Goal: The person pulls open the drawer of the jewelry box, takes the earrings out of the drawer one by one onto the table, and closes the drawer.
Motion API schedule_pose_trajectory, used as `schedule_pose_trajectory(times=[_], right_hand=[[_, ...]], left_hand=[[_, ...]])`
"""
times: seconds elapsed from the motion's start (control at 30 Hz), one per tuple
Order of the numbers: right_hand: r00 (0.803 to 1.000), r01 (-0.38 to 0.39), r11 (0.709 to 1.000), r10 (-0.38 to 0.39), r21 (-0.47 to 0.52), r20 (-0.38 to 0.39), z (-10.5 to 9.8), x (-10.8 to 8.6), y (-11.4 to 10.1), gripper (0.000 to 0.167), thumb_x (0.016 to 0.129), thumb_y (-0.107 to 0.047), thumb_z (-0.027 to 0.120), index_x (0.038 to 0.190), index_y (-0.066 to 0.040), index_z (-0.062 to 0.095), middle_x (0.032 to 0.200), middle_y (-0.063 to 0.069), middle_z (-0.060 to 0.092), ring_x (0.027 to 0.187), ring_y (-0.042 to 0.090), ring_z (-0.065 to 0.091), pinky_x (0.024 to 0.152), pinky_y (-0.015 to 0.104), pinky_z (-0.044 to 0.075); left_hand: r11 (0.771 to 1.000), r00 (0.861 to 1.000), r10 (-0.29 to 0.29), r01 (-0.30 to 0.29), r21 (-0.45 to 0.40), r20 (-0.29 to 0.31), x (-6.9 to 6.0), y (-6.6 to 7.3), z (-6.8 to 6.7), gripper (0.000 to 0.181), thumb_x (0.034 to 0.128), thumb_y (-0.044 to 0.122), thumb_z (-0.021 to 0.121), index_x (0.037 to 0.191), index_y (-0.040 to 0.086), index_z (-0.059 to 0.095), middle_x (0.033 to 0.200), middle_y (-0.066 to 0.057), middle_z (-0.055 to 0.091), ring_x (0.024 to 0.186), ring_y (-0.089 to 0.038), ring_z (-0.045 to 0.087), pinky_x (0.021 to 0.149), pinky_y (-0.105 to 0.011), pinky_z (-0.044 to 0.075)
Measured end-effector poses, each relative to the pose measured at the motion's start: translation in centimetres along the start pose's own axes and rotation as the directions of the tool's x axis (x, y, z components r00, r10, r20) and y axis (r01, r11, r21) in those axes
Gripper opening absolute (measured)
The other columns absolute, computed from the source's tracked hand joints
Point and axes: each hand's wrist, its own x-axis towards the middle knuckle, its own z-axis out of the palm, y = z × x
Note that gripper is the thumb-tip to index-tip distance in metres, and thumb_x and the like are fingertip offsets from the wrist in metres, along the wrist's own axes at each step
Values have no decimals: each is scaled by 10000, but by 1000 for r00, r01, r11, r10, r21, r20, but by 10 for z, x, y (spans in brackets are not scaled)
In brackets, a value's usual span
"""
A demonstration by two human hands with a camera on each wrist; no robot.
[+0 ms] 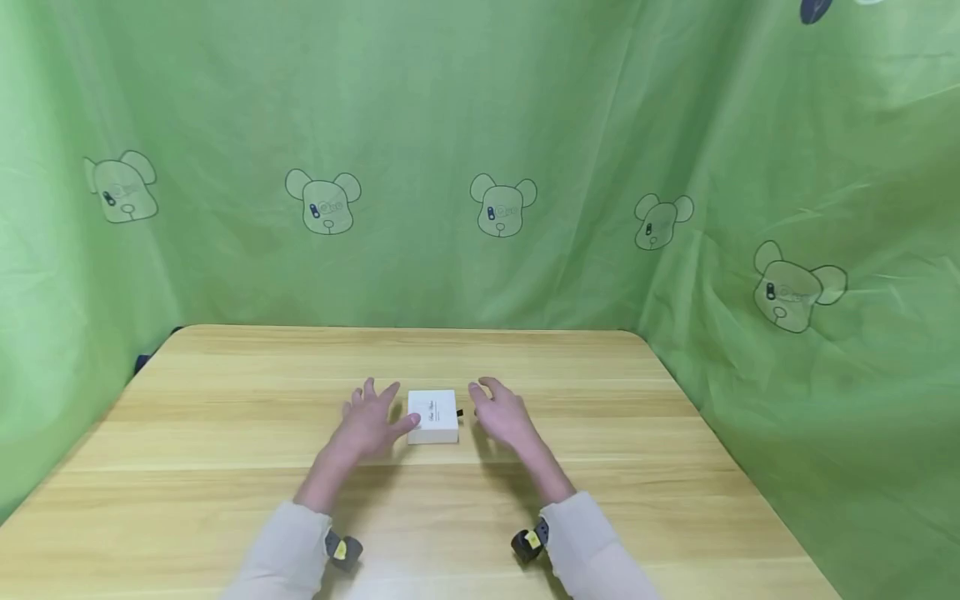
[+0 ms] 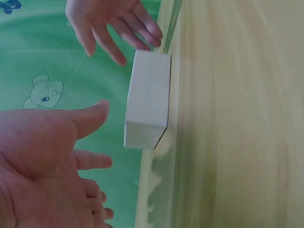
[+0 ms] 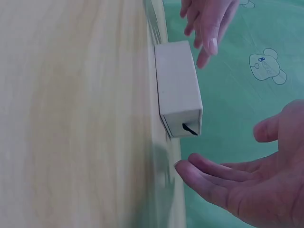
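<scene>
A small white box [image 1: 433, 410] with dark lettering on its lid lies flat on the wooden table. From its right side sticks out a short black ribbon tab [image 3: 189, 129]. My left hand [image 1: 369, 423] hovers at the box's left, fingers spread, its thumb over the lid's left edge in the head view; the left wrist view shows a gap between thumb and box [image 2: 148, 90]. At the other side my right hand [image 1: 501, 412] is held near the tab, fingers loosely bent, apart from the box [image 3: 178, 78]. Neither hand holds anything.
The light wooden table [image 1: 225, 400] reaches back to a green curtain [image 1: 420, 100] printed with bear heads, which also hangs along both sides. Each wrist carries a small black camera, the left camera [image 1: 345, 552] and the right camera [image 1: 528, 543].
</scene>
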Motion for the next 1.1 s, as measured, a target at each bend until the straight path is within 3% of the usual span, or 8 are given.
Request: schedule_pose_trajectory(times=[0.1, 0.2, 0.27, 0.4, 0.5, 0.9, 1.1], right_hand=[[999, 1, 1000, -2, 20, 53, 3, 0, 0, 576, 1073, -370, 412, 1509, 6, 424, 1053, 204, 717, 838, 246, 690, 836, 449, 597], [995, 6, 999, -10, 48, 100, 5, -2, -2, 570, 1061, -329, 442, 1509, 22, 415, 1080, 214, 700, 800, 260, 673, 727, 371, 582], [994, 12, 999, -17, 46, 112, 7, -3, -4, 569, 1055, -327, 454, 1508, 16, 421, 1199, 202, 688, 933, 275, 690, 773, 384, 586], [988, 37, 999, -40, 28, 148, 9, -5, -6, 559, 1056, -317, 453, 1511, 8, 424, 1373, 249, 608, 1209, 389, 622, 975, 532, 550], [985, 50, 999, -52, 19, 162, 11, -5, -7, 555, 1063, -315, 449, 1519, 0, 416, 1439, 268, 552, 1307, 440, 551, 1063, 601, 484], [984, 81, 997, -77, -15, 162, 14, -2, -6, 542, 1043, -266, 505, 1504, 12, 439, 1431, 277, 558, 1312, 454, 547, 1092, 613, 457], [984, 82, 995, -72, -54, 162, 15, 0, -6, 616, 983, -234, 616, 1512, 17, 424, 1416, 288, 564, 1284, 450, 563, 1072, 598, 479]], left_hand=[[1000, 1000, 15, -15, -22, 9, 0, 3, 5, 749, 995, 399, 623, 1566, 11, 333, 1606, -395, 131, 1463, -623, 154, 1179, -750, 148], [999, 999, 31, -31, -35, 12, 1, 5, 10, 733, 991, 369, 639, 1555, -1, 353, 1596, -403, 161, 1450, -635, 176, 1163, -763, 182], [999, 999, 42, -41, -35, 16, 1, 5, 13, 723, 988, 351, 648, 1546, -12, 365, 1589, -406, 182, 1447, -635, 187, 1169, -754, 188], [998, 998, 55, -54, -42, 16, 1, 6, 17, 717, 985, 326, 658, 1535, -34, 372, 1586, -399, 211, 1453, -623, 196, 1188, -735, 176], [998, 999, 53, -52, -47, 10, 2, 6, 19, 732, 987, 328, 656, 1544, -35, 351, 1598, -380, 210, 1464, -602, 198, 1197, -722, 171], [995, 998, 51, -48, -87, 32, 3, 10, 29, 781, 998, 324, 637, 1571, -50, 262, 1620, -323, 222, 1497, -531, 211, 1215, -668, 201], [994, 998, 55, -52, -101, 21, 3, 12, 30, 804, 1000, 331, 637, 1579, -52, 232, 1619, -296, 265, 1471, -498, 309, 1207, -619, 289]])
